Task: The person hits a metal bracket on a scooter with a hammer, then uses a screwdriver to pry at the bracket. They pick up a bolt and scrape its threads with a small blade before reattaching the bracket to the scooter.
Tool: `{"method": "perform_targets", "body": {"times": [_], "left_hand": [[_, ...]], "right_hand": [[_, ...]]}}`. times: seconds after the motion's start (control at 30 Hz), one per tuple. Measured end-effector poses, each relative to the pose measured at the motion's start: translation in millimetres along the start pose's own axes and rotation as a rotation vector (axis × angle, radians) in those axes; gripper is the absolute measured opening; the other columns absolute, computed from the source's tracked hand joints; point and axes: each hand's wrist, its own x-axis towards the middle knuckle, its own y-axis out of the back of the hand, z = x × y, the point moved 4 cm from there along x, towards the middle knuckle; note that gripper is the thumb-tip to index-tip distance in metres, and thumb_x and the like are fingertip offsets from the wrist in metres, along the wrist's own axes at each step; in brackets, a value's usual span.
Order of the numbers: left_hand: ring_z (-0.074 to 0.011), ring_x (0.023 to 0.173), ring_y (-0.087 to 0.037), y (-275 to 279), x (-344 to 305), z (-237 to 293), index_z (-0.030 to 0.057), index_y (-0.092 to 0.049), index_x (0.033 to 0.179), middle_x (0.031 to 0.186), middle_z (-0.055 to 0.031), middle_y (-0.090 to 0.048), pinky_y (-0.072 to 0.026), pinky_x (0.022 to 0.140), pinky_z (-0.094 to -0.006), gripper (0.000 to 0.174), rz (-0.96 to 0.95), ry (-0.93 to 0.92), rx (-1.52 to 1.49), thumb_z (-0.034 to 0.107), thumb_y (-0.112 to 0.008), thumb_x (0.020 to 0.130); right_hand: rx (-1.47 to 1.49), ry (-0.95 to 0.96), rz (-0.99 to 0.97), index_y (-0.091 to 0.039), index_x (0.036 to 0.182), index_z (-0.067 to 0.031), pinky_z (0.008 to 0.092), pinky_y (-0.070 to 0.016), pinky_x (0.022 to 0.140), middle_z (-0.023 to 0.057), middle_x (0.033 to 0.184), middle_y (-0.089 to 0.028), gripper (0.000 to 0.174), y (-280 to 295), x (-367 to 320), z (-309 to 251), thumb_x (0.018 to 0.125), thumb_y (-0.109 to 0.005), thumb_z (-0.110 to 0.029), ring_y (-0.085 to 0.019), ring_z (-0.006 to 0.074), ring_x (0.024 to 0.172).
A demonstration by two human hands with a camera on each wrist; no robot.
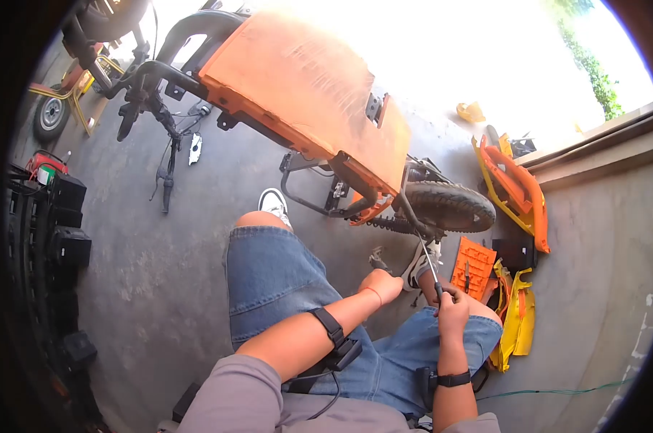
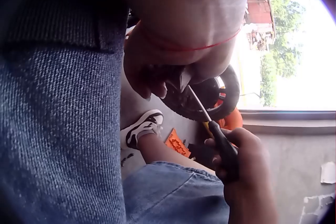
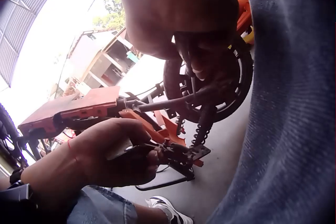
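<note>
My left hand (image 1: 381, 286) grips a small dark metal bracket-like part (image 1: 375, 259), whose plate and uneven end stick out past the fingers in the right wrist view. My right hand (image 1: 453, 310) holds a screwdriver (image 2: 224, 148) by its black handle, with the long thin shaft pointing up and away. In the left wrist view the shaft's tip overlaps the edge of the metal part. Both hands are over my lap, between the knees. Beyond them is a partly stripped motorbike with a scuffed orange body panel (image 1: 290, 72) and a black rear wheel (image 1: 449, 206).
Orange and yellow fairing pieces (image 1: 515, 310) lie on the floor at the right. An orange ribbed panel (image 1: 474, 265) is beside my shoe. Dark boxes (image 1: 68, 245) line the left side. A handlebar (image 1: 169, 162) stands out near the bike's front. A green cable (image 1: 557, 392) crosses the floor.
</note>
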Motion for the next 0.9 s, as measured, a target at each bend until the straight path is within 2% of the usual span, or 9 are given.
{"method": "perform_targets", "body": {"times": [0.13, 0.27, 0.4, 0.47, 0.53, 0.6, 0.67, 0.73, 0.9], "left_hand": [[-0.0382, 0.091, -0.067, -5.4, 5.3, 0.5, -0.0091, -0.068, 0.089, 0.09, -0.0278, -0.068, -0.0505, 0.082, -0.0413, 0.045, 0.025, -0.051, -0.008, 0.032, -0.056, 0.075], [-0.0387, 0.094, -0.066, -3.4, -2.7, 3.4, -0.0097, -0.068, 0.092, 0.094, -0.0281, -0.068, -0.0501, 0.084, -0.0414, 0.046, -0.062, -0.02, -0.003, 0.031, -0.056, 0.075], [-0.0379, 0.094, -0.067, -0.1, -4.8, 6.3, -0.0101, -0.068, 0.092, 0.096, -0.0281, -0.067, -0.0504, 0.084, -0.0415, 0.046, -0.088, 0.0, -0.01, 0.031, -0.057, 0.075], [-0.0368, 0.091, -0.067, -3.4, -0.9, 0.5, -0.0098, -0.068, 0.09, 0.093, -0.0272, -0.068, -0.0507, 0.082, -0.0413, 0.045, -0.032, -0.012, 0.011, 0.031, -0.057, 0.075], [-0.0358, 0.088, -0.068, -3.8, 4.1, -2.1, -0.0095, -0.068, 0.089, 0.09, -0.0263, -0.068, -0.051, 0.08, -0.0411, 0.045, 0.024, -0.036, 0.029, 0.031, -0.057, 0.075], [-0.0333, 0.08, -0.069, 2.1, -1.8, 2.6, -0.0087, -0.068, 0.085, 0.085, -0.0243, -0.068, -0.052, 0.074, -0.0404, 0.042, -0.055, 0.0, -0.009, 0.031, -0.057, 0.076], [-0.0311, 0.075, -0.068, 1.8, -2.1, 2.3, -0.0083, -0.068, 0.082, 0.083, -0.0239, -0.068, -0.0521, 0.07, -0.0396, 0.042, -0.046, 0.005, -0.019, 0.032, -0.057, 0.076], [-0.0288, 0.07, -0.067, 0.5, 1.1, 2.0, -0.008, -0.067, 0.079, 0.082, -0.0235, -0.067, -0.0523, 0.066, -0.0387, 0.042, -0.034, 0.003, -0.018, 0.032, -0.056, 0.076], [-0.0197, 0.062, -0.063, -9.7, 7.1, 1.9, -0.0035, -0.058, 0.08, 0.075, -0.0125, -0.064, -0.0505, 0.057, -0.0325, 0.028, 0.012, -0.083, -0.582, 0.024, -0.057, 0.082]], "right_hand": [[0.086, -0.042, -0.112, -0.062, 0.1, 0.0027, 0.0237, -0.0438, 0.046, 0.0087, 0.076, -0.066, 0.02, -5.1, 2.5, -2.8, 0.088, -0.054, -0.012, -0.057, 0.0104, 0.057], [-0.016, 0.054, 0.038, -0.059, 0.103, 0.0027, 0.024, -0.0464, 0.048, 0.0089, 0.077, -0.064, 0.021, -3.8, -7.8, -9.8, 0.088, -0.054, -0.01, -0.056, 0.0109, 0.057], [0.074, 0.006, -0.148, -0.061, 0.1, 0.0024, 0.024, -0.0464, 0.05, 0.0095, 0.078, -0.066, 0.019, -9.3, -0.4, -5.8, 0.087, -0.055, -0.01, -0.059, 0.0109, 0.062], [-0.325, 0.338, 0.117, -0.059, 0.102, 0.0033, 0.0261, -0.0486, 0.055, 0.0099, 0.079, -0.065, 0.021, -14.6, -11.8, -4.6, 0.086, -0.056, -0.01, -0.06, 0.0129, 0.064], [-0.124, 0.221, 0.071, -0.057, 0.105, 0.0013, 0.0233, -0.042, 0.046, 0.0082, 0.077, -0.065, 0.022, -10.4, -2.3, 1.2, 0.087, -0.055, -0.011, -0.052, 0.0104, 0.051], [0.05, 0.028, -0.07, -0.06, 0.103, 0.0029, 0.0298, -0.05, 0.067, 0.0112, 0.08, -0.067, 0.022, -11.6, -7.5, -12.7, 0.085, -0.057, -0.009, -0.063, 0.0169, 0.07], [-0.117, 0.13, 0.007, -0.057, 0.108, 0.0038, 0.0291, -0.0494, 0.067, 0.0122, 0.083, -0.066, 0.027, -14.6, -5.8, -0.8, 0.085, -0.057, -0.01, -0.063, 0.0171, 0.071], [-0.064, 0.195, 0.062, -0.055, 0.111, 0.0014, 0.0237, -0.0419, 0.045, 0.0089, 0.077, -0.065, 0.028, -11.8, -9.4, -8.1, 0.086, -0.056, -0.012, -0.054, 0.0115, 0.052], [-0.186, 0.329, 0.128, -0.054, 0.111, 0.0025, 0.0241, -0.0427, 0.045, 0.01, 0.077, -0.066, 0.029, -11.0, 6.1, 8.9, 0.086, -0.055, -0.012, -0.055, 0.0116, 0.054]]}}
